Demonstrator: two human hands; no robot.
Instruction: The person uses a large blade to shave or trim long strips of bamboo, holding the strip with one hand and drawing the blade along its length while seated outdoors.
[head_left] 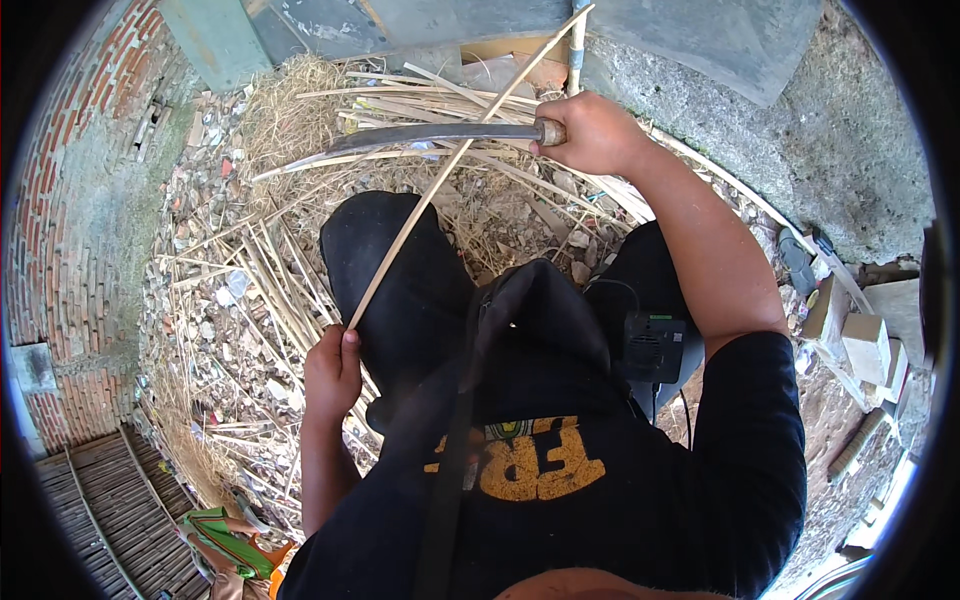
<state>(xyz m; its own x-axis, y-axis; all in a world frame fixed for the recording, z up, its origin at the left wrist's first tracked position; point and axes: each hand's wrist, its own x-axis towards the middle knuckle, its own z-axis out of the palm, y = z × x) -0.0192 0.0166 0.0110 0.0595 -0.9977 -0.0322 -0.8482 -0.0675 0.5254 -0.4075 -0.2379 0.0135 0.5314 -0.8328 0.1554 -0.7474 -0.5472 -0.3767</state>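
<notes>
Rubble-strewn ground [208, 320], scattered pale strips [280, 285]. Long strip [405, 230]: slants from near left to far right, near end pinched in left hand [333, 373], presumably for steadiness. Machete [430, 132]: crosses it, contact unclear; right hand [592, 135] clenched round handle [550, 132], presumably keeping clear of the blade [390, 136].

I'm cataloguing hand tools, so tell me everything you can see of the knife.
The knife has a long, narrow, dark grey blade, apparently metal, gently curved and tapering toward its tip. Its short brown handle looks wooden and mostly disappears inside the closed right hand. The knife is held out beyond the knees, blade pointing left across the view. It crosses a pale strip; whether they touch is unclear.
</notes>
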